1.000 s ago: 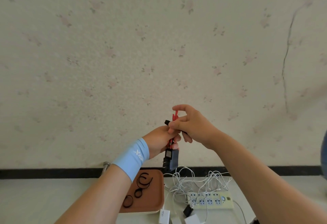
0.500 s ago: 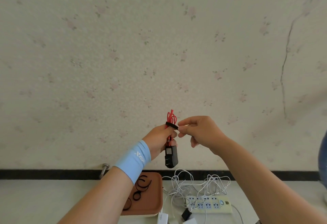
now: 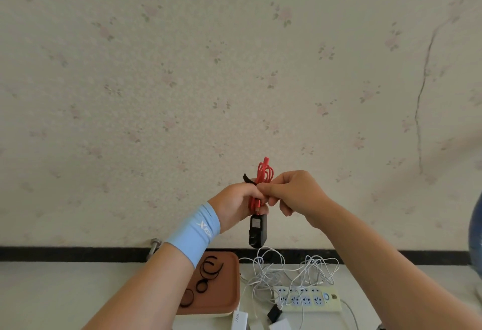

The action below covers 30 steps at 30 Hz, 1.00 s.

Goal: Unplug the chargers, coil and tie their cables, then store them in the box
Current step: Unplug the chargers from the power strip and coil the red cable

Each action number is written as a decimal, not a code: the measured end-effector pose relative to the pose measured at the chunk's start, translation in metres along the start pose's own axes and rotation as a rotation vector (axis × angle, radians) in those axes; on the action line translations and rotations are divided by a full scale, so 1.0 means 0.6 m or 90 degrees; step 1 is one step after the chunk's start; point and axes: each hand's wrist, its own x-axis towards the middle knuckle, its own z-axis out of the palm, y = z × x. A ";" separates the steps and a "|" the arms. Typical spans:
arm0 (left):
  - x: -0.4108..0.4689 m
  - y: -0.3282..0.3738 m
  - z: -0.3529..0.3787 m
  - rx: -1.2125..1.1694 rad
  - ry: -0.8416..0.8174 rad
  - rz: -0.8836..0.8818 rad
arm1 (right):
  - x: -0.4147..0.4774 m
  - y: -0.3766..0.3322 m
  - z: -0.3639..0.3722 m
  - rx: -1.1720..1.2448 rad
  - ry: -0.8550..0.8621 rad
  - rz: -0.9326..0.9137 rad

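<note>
Two hands: both are raised in front of the wall, above the worktop (image 3: 52, 295), and meet at one bundle.
Left hand (image 3: 236, 204): its fingers are curled round the lower part of the red cable (image 3: 264, 170) and hold it upright; a light blue wristband (image 3: 195, 230) sits on the wrist.
Right hand (image 3: 294, 194): thumb and forefinger are pressed together, pinching the black strap (image 3: 249, 179) where it crosses the bundle; the other fingers are curled under the palm.
Red cable: coiled into a narrow bundle, with its loops standing out above both hands.
Black strap: lies across the bundle just above the left hand, its free end sticking out to the left.
Black charger (image 3: 257, 232): hangs from the bundle's lower end, just below the left hand, in the air over the white cables (image 3: 273, 269).
Box (image 3: 224, 285): cream with a brown top, on the worktop under the left forearm.
Loose ties (image 3: 208, 269): several black ones, curled into rings, lie on the box's brown top.
White cables: a tangled heap on the worktop, just right of the box.
Power strip (image 3: 307, 299): pale, flat on the worktop beside the heap.
Other chargers: a black plug (image 3: 274, 312) and white adapters (image 3: 240, 319) lie at the bottom edge of the view; I cannot tell whether any is plugged in.
Wall (image 3: 182, 82): flowered wallpaper, with a dark crack on the right.
</note>
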 end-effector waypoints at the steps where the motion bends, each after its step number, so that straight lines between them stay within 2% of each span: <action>1: -0.002 0.002 0.001 -0.041 -0.005 -0.008 | -0.001 0.000 0.002 0.007 -0.007 -0.001; 4: -0.001 -0.001 0.002 -0.011 0.093 -0.022 | -0.003 0.002 0.004 0.009 -0.004 -0.004; 7: -0.002 0.002 -0.003 0.048 0.172 0.011 | -0.001 0.006 -0.001 -0.009 -0.020 -0.004; 11: -0.015 0.014 -0.006 0.044 0.150 0.018 | 0.003 0.011 -0.019 -0.046 -0.087 -0.004; 17: -0.021 0.010 0.010 0.118 0.092 -0.033 | 0.022 0.027 -0.023 -0.225 -0.025 -0.057; 21: -0.023 -0.002 0.000 0.167 0.071 -0.026 | 0.021 0.023 -0.035 -0.244 -0.069 -0.056; 23: -0.022 -0.008 -0.004 0.193 0.079 -0.027 | 0.016 0.020 -0.037 -0.202 -0.110 -0.034; 28: -0.029 -0.020 -0.011 0.285 0.123 -0.017 | 0.019 0.019 -0.036 0.060 -0.155 0.058; 30: -0.031 -0.021 -0.012 0.295 0.157 -0.013 | 0.021 0.020 -0.028 0.013 -0.145 0.061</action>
